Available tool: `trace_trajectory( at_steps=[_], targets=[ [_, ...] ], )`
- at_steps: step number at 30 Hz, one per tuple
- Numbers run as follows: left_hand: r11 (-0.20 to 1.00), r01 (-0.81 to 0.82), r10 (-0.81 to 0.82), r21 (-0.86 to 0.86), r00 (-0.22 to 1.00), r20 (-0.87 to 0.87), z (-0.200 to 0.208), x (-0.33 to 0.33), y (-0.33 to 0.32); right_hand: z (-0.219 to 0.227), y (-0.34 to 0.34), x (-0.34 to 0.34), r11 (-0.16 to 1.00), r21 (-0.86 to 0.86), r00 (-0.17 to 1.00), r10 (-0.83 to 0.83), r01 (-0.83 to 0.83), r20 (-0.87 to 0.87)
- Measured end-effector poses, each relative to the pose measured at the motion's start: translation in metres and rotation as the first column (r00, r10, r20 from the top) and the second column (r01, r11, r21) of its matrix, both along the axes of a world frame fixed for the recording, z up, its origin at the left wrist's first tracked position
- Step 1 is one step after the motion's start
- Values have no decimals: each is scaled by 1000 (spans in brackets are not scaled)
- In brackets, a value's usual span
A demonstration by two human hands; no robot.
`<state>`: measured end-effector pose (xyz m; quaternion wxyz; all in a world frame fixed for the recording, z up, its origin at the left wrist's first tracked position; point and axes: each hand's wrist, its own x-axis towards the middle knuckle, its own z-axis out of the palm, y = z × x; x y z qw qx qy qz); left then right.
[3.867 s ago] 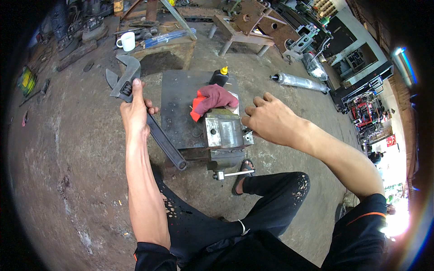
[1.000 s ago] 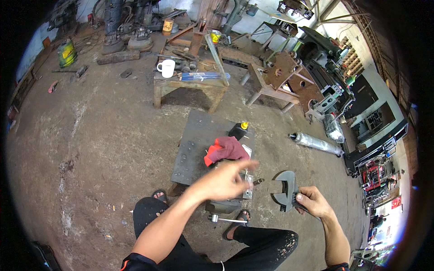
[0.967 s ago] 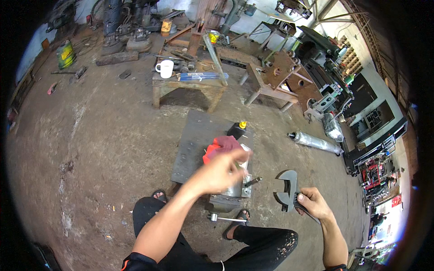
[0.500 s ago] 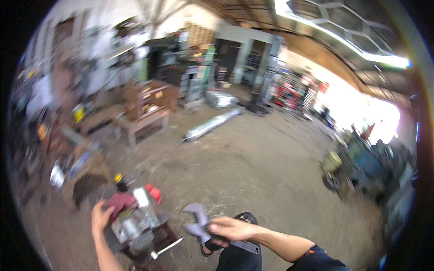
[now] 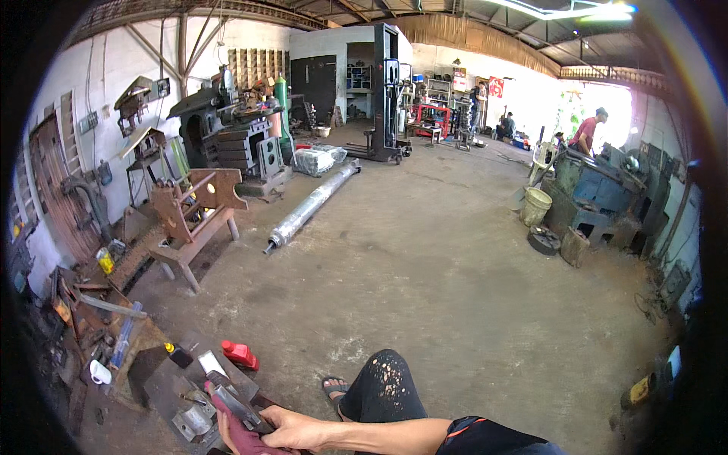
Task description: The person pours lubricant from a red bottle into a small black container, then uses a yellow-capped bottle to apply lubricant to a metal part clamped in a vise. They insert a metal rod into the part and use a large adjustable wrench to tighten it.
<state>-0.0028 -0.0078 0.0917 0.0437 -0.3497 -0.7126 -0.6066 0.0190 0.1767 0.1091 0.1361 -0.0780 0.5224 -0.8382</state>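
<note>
At the lower edge, my right hand (image 5: 297, 430) is closed round the handle of a large grey adjustable wrench (image 5: 236, 407), its jaw end pointing up and left. A maroon cloth (image 5: 244, 440) lies against the wrench's underside. Only a sliver of my left hand (image 5: 224, 432) shows beside the cloth, which it grips; the rest is hidden. Under and beyond the wrench is a metal plate bench (image 5: 165, 385) bearing a silvery metal part (image 5: 194, 422) and a white container (image 5: 211, 364). A red bottle (image 5: 240, 354) and a dark bottle with a yellow cap (image 5: 179, 354) stand by its far side.
To the left are a scrap heap with a white cup (image 5: 99, 372) and a brown bench (image 5: 182, 262). A long wrapped cylinder (image 5: 312, 206) lies on the concrete floor (image 5: 425, 280). Machinery (image 5: 599, 189), a bucket (image 5: 536, 206) and a person (image 5: 585, 136) are at right.
My right hand has brought the wrench left over the bench. The cloth has come off the metal parts and up to the wrench. My view has turned and steadied.
</note>
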Motion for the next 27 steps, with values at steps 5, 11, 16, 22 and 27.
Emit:
trace_trajectory(
  at_steps=[5, 11, 16, 22, 27],
  targets=[
    [997, -69, 63, 42, 990, 125, -11, 6, 16, -24, -3, 5, 984, -59, 984, -166, 170, 65],
    [891, -40, -49, 451, 982, 183, 55, -23, 35, 6, 28, 35, 985, 52, 984, -158, 162, -84],
    [994, 24, -11, 108, 993, -118, 63, -10, 49, 36, 49, 28, 864, 237, 858, -333, 444, -390],
    [994, -76, 76, 77, 997, 11, 36, -43, 0, 13, 43, 30, 966, 209, 986, -165, 155, 30],
    [847, -514, 529, 134, 790, -310, 71, -135, -110, 5, 69, 20, 974, 202, 981, -131, 100, 146]
  ],
)
